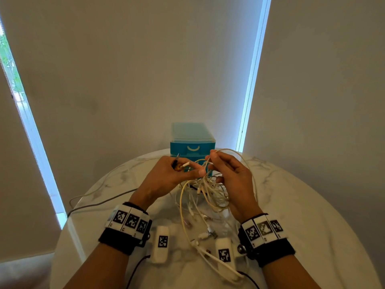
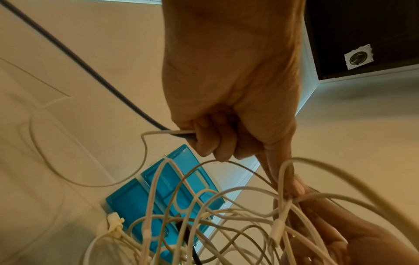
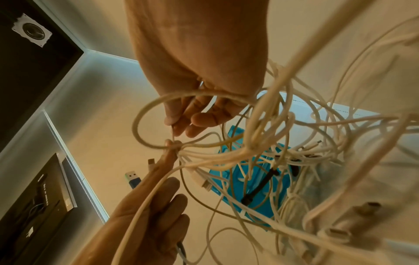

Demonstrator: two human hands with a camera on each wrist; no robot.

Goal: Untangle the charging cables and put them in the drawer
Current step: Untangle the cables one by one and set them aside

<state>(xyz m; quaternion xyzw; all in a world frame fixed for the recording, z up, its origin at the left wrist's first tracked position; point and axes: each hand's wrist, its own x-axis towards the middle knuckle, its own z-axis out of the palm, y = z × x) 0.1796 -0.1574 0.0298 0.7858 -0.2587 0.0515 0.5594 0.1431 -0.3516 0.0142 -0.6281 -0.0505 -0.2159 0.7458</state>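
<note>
A tangle of white charging cables point(image 1: 206, 190) hangs between both hands above the round marble table point(image 1: 291, 205). My left hand point(image 1: 187, 167) grips a dark grey cable point(image 2: 127, 100) together with a white one; their plug ends stick up from the fist. Its index finger point(image 3: 169, 152) reaches out to a knot point(image 3: 174, 144). My right hand point(image 1: 212, 161) pinches a thin white cable point(image 3: 172, 132) just above that knot. Behind the hands stands the blue drawer unit point(image 1: 192, 146), its top drawer shut, the lower part hidden by the hands and cables.
Loose cable ends and connectors point(image 1: 208, 234) trail over the near side of the table. The grey cable point(image 1: 100, 203) runs off the table's left edge. Pale roller blinds hang close behind the table.
</note>
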